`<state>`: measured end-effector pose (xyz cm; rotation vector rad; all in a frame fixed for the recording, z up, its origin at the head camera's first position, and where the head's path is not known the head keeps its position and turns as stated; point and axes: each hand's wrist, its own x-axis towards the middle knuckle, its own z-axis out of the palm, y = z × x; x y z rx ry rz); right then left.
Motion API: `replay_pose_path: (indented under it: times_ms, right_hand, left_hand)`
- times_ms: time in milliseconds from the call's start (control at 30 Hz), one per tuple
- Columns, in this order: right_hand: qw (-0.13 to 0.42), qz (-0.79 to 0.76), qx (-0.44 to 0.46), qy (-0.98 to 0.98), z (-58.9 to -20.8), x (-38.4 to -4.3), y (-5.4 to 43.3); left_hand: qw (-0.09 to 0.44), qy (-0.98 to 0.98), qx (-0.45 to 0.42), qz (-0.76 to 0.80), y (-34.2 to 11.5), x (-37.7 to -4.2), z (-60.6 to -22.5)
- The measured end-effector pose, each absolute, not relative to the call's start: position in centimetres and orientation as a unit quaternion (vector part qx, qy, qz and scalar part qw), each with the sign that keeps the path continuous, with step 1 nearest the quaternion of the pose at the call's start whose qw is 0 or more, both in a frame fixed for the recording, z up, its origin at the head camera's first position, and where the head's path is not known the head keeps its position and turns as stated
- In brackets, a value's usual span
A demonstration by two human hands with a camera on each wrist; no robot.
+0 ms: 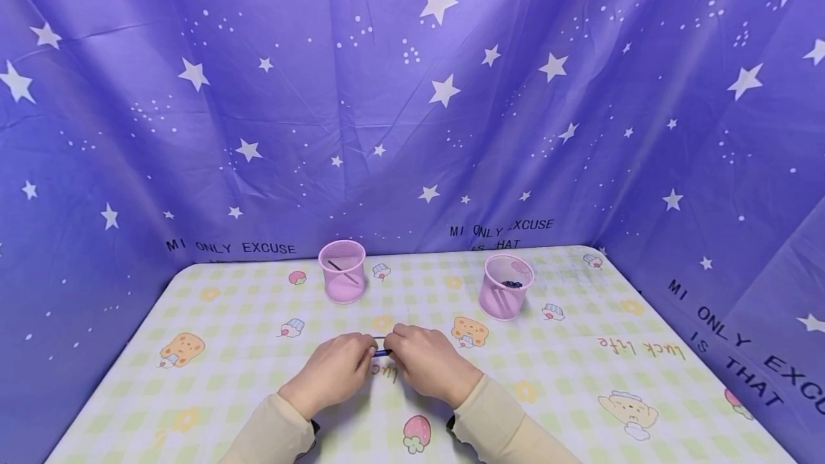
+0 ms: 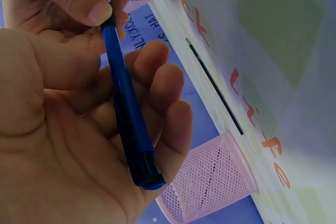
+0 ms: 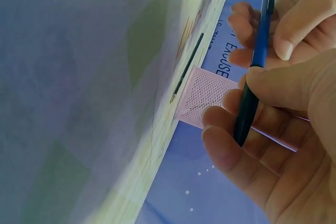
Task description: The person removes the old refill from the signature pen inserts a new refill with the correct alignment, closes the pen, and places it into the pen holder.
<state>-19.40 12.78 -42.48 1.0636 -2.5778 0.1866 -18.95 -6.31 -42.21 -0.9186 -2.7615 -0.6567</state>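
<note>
Close together over the middle of the table, my left hand [image 1: 331,371] and right hand [image 1: 428,360] hold one blue pen [image 2: 126,93] between them. Its clip end lies across the curled fingers of the left hand in the left wrist view. My right thumb and fingers pinch the dark tip end [image 3: 247,114], as the right wrist view shows. A thin dark ink refill [image 2: 215,87] with a metal point lies on the table just beyond the hands. In the head view the hands cover most of the pen.
A pink mesh cup [image 1: 344,288] with a dark thin stick inside stands at the back left. Another pink mesh cup [image 1: 505,303], holding several dark items, stands to the right. The table has a checked cloth [image 1: 245,364], and a purple star-printed curtain [image 1: 387,92] hangs behind.
</note>
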Motion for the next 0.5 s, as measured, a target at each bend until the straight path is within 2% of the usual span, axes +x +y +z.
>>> replay_pose_path:
  times_ms: [233,500]
  right_hand:
    - [0.171,0.065,0.375,-0.909,-42.54,-19.39,12.7]
    - [0.17,0.062,0.377,-0.908,-42.53,-19.29,12.69]
  left_hand:
    - [0.057,-0.925,-0.307,-0.217,-6.33,-18.86,-42.07]
    - [0.082,-0.921,-0.314,-0.213,-6.39,-19.03,-42.37]
